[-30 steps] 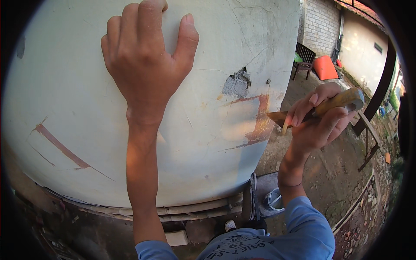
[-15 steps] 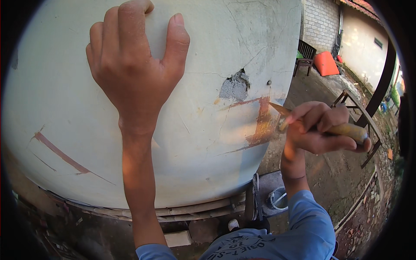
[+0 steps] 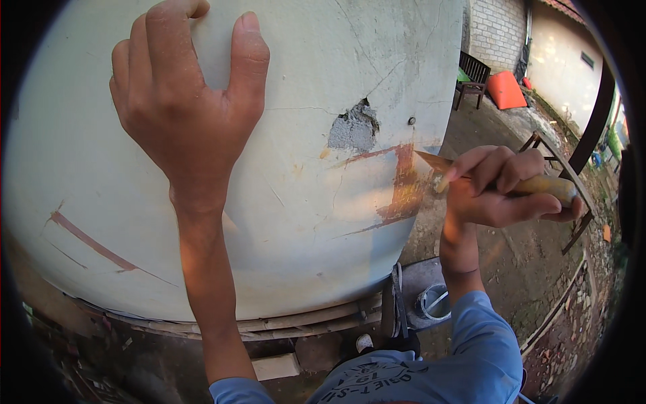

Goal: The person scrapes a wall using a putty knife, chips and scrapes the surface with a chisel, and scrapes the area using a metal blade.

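A pale, curving wall fills the left and middle of the view, with fine cracks across it. My left hand is up against it, thumb spread away from the bent fingers; the fingertips are partly out of sight. My right hand is closed round the tan-yellow handle of a putty knife, off the wall's right edge. Its brownish blade tapers leftward toward a rust-brown stain. Above the stain is a chipped hole showing grey, rough material. Low on the left runs a brown scrape.
A bucket with a stick-like thing in it stands below my right arm. Bamboo poles run under the wall's bottom edge. Farther right are a wooden frame, a dark bench and an orange object.
My left hand has shifted left and slightly up along the wall. My right hand keeps its grip on the putty knife and has risen slightly. The view has shifted a little.
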`<state>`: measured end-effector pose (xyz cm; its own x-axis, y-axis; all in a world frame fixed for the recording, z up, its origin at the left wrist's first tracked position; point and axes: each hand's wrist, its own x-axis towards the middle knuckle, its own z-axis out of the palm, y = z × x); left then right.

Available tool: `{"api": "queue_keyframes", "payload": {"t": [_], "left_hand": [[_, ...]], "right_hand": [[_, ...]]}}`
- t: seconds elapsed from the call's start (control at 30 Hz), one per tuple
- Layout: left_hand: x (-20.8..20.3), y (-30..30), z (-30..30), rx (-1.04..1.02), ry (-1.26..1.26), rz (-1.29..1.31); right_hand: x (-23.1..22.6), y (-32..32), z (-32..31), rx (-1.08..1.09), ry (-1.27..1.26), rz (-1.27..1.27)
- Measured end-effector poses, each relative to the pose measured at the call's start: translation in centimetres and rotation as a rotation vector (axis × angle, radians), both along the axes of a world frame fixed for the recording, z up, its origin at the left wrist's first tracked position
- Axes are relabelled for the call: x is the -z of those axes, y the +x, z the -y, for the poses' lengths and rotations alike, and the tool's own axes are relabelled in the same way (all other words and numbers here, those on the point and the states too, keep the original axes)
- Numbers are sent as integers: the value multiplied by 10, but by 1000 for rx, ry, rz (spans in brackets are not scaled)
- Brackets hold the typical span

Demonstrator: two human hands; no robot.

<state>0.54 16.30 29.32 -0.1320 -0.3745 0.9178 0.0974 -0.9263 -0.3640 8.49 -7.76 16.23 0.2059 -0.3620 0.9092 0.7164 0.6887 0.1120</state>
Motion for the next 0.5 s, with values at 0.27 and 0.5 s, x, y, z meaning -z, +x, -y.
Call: {"api": "queue_keyframes", "payload": {"t": [0.27, 0.5], "left_hand": [[4, 1, 0, -17, -27, -4], [2, 1, 4, -14, -20, -1]], "right_hand": [[1, 4, -3, -7, -43, 63], [9, 1, 3, 90, -43, 56]]}}
